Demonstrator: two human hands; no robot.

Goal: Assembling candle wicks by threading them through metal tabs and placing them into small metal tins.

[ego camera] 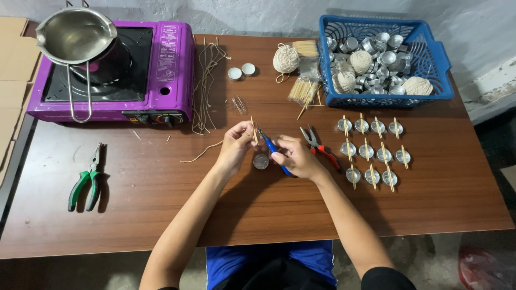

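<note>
My brown counter (pixel 161 215) carries a purple stove (pixel 113 75), green pliers (pixel 86 185), red pliers (pixel 321 147), loose wicks (pixel 207 80), a twine ball (pixel 286 58), a blue basket (pixel 435 59), stick bundles (pixel 303 91), and rows of tins (pixel 371 153) topped with sticks.

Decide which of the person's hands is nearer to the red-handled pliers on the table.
Right. The right hand lies just beside the red-handled pliers; the left hand is farther off, beyond the small metal cup.
</note>
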